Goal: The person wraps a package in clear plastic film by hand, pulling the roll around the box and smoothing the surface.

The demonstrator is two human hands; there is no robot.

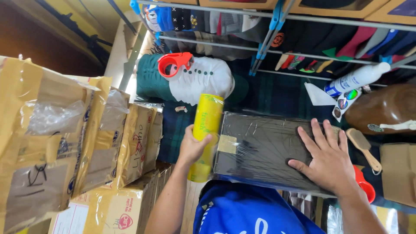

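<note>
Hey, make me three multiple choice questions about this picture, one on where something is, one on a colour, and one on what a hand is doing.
1. Where is the red tape dispenser?
A. On the white and green cap beyond the box
B. In the right hand
C. On the stacked cartons

2. What colour is the roll of wrap?
A. Blue
B. Yellow
C. Black

3. What is the right hand doing?
A. Holding a brush
B. Lifting a bottle
C. Pressing flat on the dark wrapped box

Answers:
1. A, the dispenser rests on the cap, beyond the roll.
2. B, the roll in the left hand is yellow.
3. C, the palm lies open with fingers spread on the box top.
</note>
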